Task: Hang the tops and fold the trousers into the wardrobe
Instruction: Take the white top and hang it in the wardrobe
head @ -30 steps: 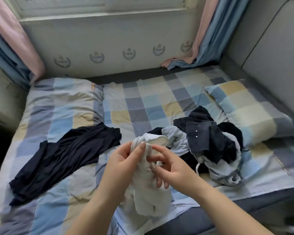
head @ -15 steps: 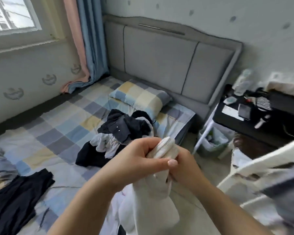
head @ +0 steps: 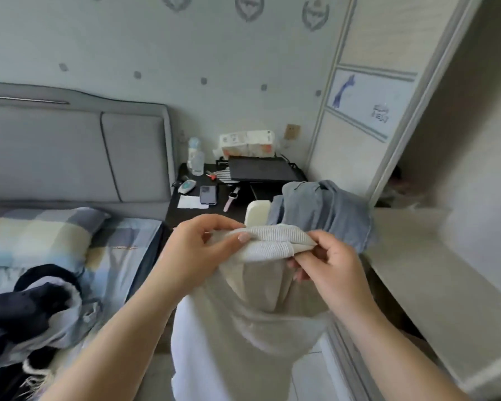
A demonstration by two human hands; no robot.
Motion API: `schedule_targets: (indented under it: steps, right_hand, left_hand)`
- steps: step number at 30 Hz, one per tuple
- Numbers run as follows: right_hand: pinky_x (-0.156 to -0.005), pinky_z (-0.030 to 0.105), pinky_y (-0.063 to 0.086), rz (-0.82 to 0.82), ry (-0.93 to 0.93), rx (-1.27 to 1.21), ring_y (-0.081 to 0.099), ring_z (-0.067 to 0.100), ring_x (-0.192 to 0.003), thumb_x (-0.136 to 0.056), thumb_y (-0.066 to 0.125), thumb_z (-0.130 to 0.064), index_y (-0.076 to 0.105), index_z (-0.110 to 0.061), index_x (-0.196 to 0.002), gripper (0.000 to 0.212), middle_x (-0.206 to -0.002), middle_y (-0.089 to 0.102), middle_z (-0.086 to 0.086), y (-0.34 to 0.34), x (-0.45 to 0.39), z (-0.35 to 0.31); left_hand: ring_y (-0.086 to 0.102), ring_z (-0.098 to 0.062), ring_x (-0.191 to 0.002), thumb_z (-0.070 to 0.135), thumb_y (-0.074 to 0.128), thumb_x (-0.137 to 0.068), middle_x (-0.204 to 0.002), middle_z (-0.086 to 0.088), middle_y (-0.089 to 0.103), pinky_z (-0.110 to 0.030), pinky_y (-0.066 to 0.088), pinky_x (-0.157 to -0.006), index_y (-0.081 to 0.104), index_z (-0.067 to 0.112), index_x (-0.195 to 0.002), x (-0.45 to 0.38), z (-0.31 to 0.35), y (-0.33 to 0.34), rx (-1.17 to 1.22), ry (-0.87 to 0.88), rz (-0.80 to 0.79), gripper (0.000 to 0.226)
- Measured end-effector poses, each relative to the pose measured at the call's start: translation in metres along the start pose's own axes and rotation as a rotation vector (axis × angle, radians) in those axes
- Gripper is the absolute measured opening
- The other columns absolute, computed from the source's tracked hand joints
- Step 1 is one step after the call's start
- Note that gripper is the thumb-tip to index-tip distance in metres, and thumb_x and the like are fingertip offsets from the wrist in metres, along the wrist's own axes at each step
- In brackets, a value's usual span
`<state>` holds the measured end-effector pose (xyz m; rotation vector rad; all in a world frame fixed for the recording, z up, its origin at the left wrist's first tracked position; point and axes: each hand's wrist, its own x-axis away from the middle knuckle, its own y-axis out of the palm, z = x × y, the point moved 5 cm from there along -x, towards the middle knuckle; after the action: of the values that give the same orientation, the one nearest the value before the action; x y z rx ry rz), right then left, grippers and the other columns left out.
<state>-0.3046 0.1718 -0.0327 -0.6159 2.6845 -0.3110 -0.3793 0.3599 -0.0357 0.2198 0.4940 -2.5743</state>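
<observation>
The left hand (head: 198,250) and the right hand (head: 327,259) hold up a soft cream-white garment with a ribbed band (head: 252,314). Each hand pinches the ribbed band at the top — the left grip is clamped on the left end with the thumb on the front, and the right grip is clamped on the right end. The rest of the cloth hangs down between the two arms, above the floor.

Just behind the hands, a blue denim piece of clothing (head: 324,212) lies bunched up on the pale wardrobe shelf (head: 422,270). A cream plastic hanger tip (head: 256,212) sticks up beside it.

On the left is the bed with a checked blue and yellow sheet (head: 122,256). A checked pillow (head: 38,235) lies by the grey padded headboard (head: 70,151). A heap of dark and light grey clothes (head: 32,311) sits on the bed's near corner.

Past the bed stands a small black counter (head: 182,215). On it are a dark phone (head: 208,194), a pink watch (head: 231,198), a clear bottle (head: 195,157) and a closed black laptop (head: 261,169) — a white tissue pack (head: 248,144) sits behind that.
</observation>
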Motion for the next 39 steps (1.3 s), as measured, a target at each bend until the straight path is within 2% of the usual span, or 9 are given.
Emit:
schedule_targets:
  steps: [7,9,12,15,19,24,32,36,39]
  right_hand:
    - [-0.068,0.019,0.054,0.251,-0.027,0.009,0.069,0.011,-0.067,-0.087,0.057,0.006,0.068,-0.018,-0.086,0.027,-0.075,0.073,-0.003,-0.154,-0.018,0.016]
    - [-0.075,0.027,0.056,0.326,-0.040,0.029,0.070,0.014,-0.073,-0.086,0.057,0.007,0.068,-0.017,-0.088,0.027,-0.080,0.074,-0.002,-0.188,-0.026,0.019]
    - [-0.079,0.032,0.054,0.473,-0.097,0.111,0.069,0.020,-0.079,-0.086,0.060,0.002,0.069,-0.022,-0.090,0.027,-0.083,0.073,-0.004,-0.246,-0.038,0.021]
    - [-0.071,0.014,0.047,0.614,-0.141,0.205,0.065,0.006,-0.074,-0.086,0.061,-0.004,0.067,-0.033,-0.090,0.029,-0.082,0.072,-0.015,-0.293,-0.055,0.020]
    - [-0.080,0.025,0.050,0.749,-0.139,0.278,0.065,0.010,-0.081,-0.087,0.060,-0.009,0.067,-0.039,-0.086,0.031,-0.085,0.071,-0.018,-0.347,-0.089,0.027]
    - [-0.091,0.029,0.050,0.901,-0.144,0.335,0.065,0.001,-0.087,-0.087,0.063,-0.016,0.065,-0.046,-0.090,0.029,-0.088,0.070,-0.022,-0.410,-0.152,0.035]
    - [-0.101,0.029,0.044,0.968,-0.023,0.511,0.060,0.006,-0.107,-0.091,0.060,-0.023,0.059,-0.024,-0.127,0.037,-0.115,0.065,-0.010,-0.484,-0.261,0.025]
    - [-0.097,0.052,0.045,1.007,0.009,0.392,0.061,0.031,-0.107,-0.089,0.056,-0.023,0.066,-0.007,-0.097,0.020,-0.106,0.067,0.016,-0.521,-0.311,0.019]
    - [-0.089,0.040,0.051,1.000,0.050,0.249,0.067,0.015,-0.092,-0.092,0.054,-0.019,0.067,-0.018,-0.075,0.021,-0.091,0.071,0.006,-0.545,-0.347,0.012]
  left_hand:
    - [0.051,-0.003,-0.063,0.045,0.064,-0.078,-0.073,0.008,0.057,-0.009,0.037,-0.059,0.065,0.025,-0.065,-0.056,0.076,0.136,-0.040,0.251,-0.093,0.024]
    - [0.042,-0.005,-0.051,0.046,0.062,-0.080,-0.058,0.008,0.051,-0.013,0.031,-0.051,0.067,0.010,-0.071,-0.071,0.090,0.167,0.008,0.240,-0.154,0.037]
    - [0.045,-0.015,-0.063,0.053,0.058,-0.076,-0.065,-0.008,0.049,-0.026,0.034,-0.063,0.062,-0.008,-0.082,-0.096,0.115,0.223,0.183,0.218,-0.328,0.062]
    - [0.048,-0.021,-0.072,0.057,0.070,-0.074,-0.075,-0.012,0.054,-0.034,0.038,-0.071,0.062,-0.005,-0.083,-0.122,0.136,0.272,0.374,0.147,-0.473,0.063]
    - [0.061,-0.016,-0.074,0.023,0.057,-0.090,-0.078,-0.003,0.067,-0.028,0.051,-0.071,0.067,0.016,-0.088,-0.158,0.163,0.332,0.722,0.011,-0.644,0.013]
    - [0.066,-0.011,-0.067,0.006,0.055,-0.085,-0.080,-0.003,0.072,-0.023,0.056,-0.067,0.077,0.020,-0.089,-0.221,0.198,0.387,0.938,-0.080,-0.840,0.026]
    - [0.071,-0.013,-0.079,0.014,0.062,-0.074,-0.098,-0.006,0.074,-0.026,0.057,-0.075,0.070,0.016,-0.106,-0.351,0.271,0.459,1.074,-0.047,-1.028,0.033]
    - [0.070,-0.013,-0.086,0.013,0.062,-0.084,-0.100,-0.004,0.074,-0.027,0.057,-0.080,0.064,0.018,-0.116,-0.403,0.313,0.488,1.117,0.022,-1.045,0.032]
    - [0.071,-0.012,-0.082,0.011,0.059,-0.090,-0.095,-0.002,0.075,-0.027,0.057,-0.079,0.061,0.018,-0.119,-0.434,0.343,0.507,1.154,0.056,-1.024,0.030]
